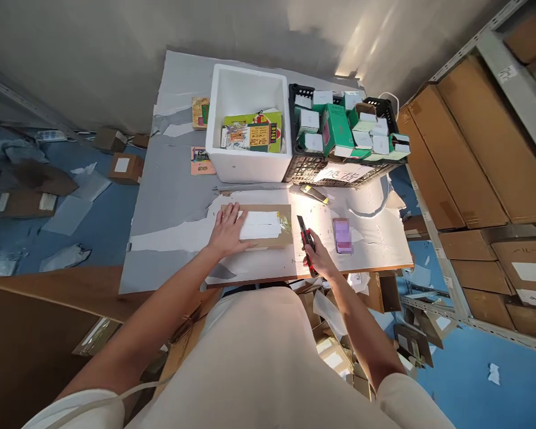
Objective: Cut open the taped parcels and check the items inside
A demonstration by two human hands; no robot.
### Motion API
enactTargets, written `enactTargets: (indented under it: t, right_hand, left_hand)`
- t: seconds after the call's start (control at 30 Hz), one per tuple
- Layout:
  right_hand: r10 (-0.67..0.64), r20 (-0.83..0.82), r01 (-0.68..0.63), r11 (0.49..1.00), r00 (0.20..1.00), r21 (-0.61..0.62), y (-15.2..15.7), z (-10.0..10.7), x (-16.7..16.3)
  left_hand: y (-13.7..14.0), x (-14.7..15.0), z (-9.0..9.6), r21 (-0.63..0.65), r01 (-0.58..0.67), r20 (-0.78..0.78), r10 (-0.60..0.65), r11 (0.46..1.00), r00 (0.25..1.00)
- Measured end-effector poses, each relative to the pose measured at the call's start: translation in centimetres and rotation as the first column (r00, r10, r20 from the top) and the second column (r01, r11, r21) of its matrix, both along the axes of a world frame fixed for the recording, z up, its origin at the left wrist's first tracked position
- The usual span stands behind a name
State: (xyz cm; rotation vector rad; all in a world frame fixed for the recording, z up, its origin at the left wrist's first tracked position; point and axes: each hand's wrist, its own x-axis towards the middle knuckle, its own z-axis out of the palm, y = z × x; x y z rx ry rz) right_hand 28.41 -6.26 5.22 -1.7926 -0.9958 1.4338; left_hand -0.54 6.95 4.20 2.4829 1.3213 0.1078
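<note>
A flat cardboard box [268,242] with a white label and clear tape at its right end lies on the table [178,268] in front of me. My left hand [229,231] rests flat on the box's left part, fingers spread. In my right hand [318,255] is a red and black utility knife [307,243], held just right of the box and apart from it. Its tip points away from me. Right of that hand lies a phone [342,235] with a purple, blurred screen. Behind the knife, a yellow and black tool [314,193] lies by the crate.
A white foam box [250,167] with books stands at the back, beside a black crate [304,170] full of green and white cartons. Two booklets lie left of the foam box, one a pink booklet [202,161]. Shelves with large cartons [477,143] flank the right side.
</note>
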Motion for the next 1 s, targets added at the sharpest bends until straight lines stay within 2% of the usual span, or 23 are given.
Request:
enactTargets:
  t: [0.27, 0.5, 0.6, 0.67, 0.73, 0.83, 0.9, 1.0]
  right_hand:
    - [0.052, 0.008, -0.052, 0.998, 0.999, -0.047, 0.7, 0.1, -0.8]
    - [0.066, 0.077, -0.064, 0.997, 0.995, -0.035, 0.5, 1.1, -0.9]
    - [0.094, 0.109, -0.087, 0.994, 0.990, -0.064, 0.6, 1.7, -1.0]
    - [0.124, 0.187, -0.108, 0.990, 0.974, -0.093, 0.9, 2.3, -1.5]
    - [0.200, 0.355, -0.162, 0.978, 0.913, -0.134, 1.4, 3.3, -2.4]
    - [0.365, 0.634, -0.260, 0.931, 0.682, -0.257, 2.7, 5.1, -4.1]
    - [0.454, 0.706, -0.290, 0.891, 0.543, -0.350, 3.4, 6.3, -4.9]
    - [0.535, 0.699, -0.326, 0.845, 0.475, -0.424, 3.9, 7.5, -4.8]
  left_hand:
    - [-1.2, 0.4, -0.7, 0.000, -0.057, -0.095, 0.057, 0.998, 0.994]
    - [-1.1, 0.4, -0.6, -0.030, -0.068, -0.065, 0.066, 0.997, 0.996]
    - [-1.1, 0.4, -0.6, -0.033, -0.076, -0.037, 0.075, 0.997, 0.996]
    - [-1.1, 0.4, -0.5, -0.036, -0.077, -0.025, 0.076, 0.996, 0.997]
    - [-1.1, 0.4, -0.4, -0.042, -0.078, -0.024, 0.077, 0.996, 0.997]
    - [-1.1, 0.5, -0.3, -0.053, -0.081, -0.032, 0.079, 0.995, 0.996]
    - [-1.0, 0.6, -0.3, -0.066, -0.096, -0.042, 0.093, 0.993, 0.995]
    - [-1.0, 0.8, -0.2, -0.093, -0.122, -0.059, 0.117, 0.988, 0.991]
